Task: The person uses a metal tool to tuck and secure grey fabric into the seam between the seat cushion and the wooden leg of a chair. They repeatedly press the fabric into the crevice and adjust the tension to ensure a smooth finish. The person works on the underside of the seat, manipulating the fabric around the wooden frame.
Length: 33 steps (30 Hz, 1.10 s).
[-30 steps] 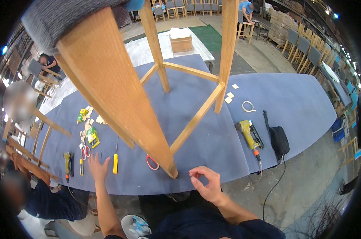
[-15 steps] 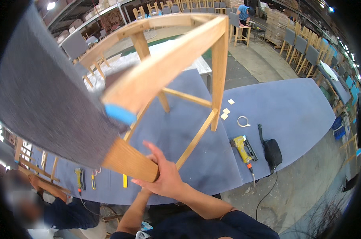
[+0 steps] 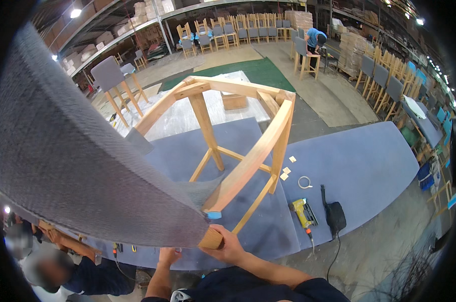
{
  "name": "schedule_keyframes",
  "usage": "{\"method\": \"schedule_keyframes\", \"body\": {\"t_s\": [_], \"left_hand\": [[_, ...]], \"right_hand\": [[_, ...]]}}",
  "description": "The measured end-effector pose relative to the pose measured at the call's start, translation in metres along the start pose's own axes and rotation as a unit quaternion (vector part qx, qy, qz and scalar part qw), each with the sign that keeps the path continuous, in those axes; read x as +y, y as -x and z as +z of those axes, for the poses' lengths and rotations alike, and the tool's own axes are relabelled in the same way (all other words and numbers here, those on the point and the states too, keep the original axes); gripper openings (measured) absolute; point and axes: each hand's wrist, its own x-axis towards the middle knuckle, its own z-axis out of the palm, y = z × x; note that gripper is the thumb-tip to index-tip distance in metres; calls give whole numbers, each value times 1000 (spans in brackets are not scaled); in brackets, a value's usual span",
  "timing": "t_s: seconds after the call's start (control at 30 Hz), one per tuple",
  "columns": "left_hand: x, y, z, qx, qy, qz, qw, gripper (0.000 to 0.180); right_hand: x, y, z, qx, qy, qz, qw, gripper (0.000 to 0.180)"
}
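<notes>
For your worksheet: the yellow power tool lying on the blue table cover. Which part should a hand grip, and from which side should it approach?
Grip the yellow power tool around its handle, coming down from above on the side nearer the person. It lies flat on the blue table cover, clear of the black pouch beside it, and its cord trails off the near edge, so the lift should probably allow for that.

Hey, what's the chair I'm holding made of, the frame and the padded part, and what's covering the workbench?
The chair frame looks like solid light wood, grain showing, bare or lightly finished. The padded part is covered in grey woven fabric, judging by its coarse texture. The workbench cover looks like matte blue-grey felt or carpet. The right hand grips a leg end.
</notes>
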Motion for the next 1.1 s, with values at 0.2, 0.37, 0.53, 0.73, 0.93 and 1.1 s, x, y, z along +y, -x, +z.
{"method": "schedule_keyframes", "body": {"t_s": [0.2, 0.37, 0.53, 0.73, 0.93, 1.1], "left_hand": [[-54, -32, -3, 11, -184, -3, 983, 68], [-69, -114, -51, 101, 35, -113, 988, 74], [-35, -184, -130, 236, 606, -33, 759, 83], [93, -179, -135, 21, 781, 159, 604, 75], [184, -133, -181, -17, 743, 257, 618, 57], [210, -100, -222, -10, 786, 370, 495, 49]], "right_hand": [[4, 5, 2, 30, -3, -5, 1000, 70], [-22, 3, -4, 47, 41, -7, 998, 64], [1, 11, -21, 51, 94, 9, 994, 70], [5, -25, -97, 258, 28, -83, 962, 73], [-23, -72, -185, 255, 149, -121, 948, 89], [-121, -123, -175, 172, 209, -107, 957, 83]]}}
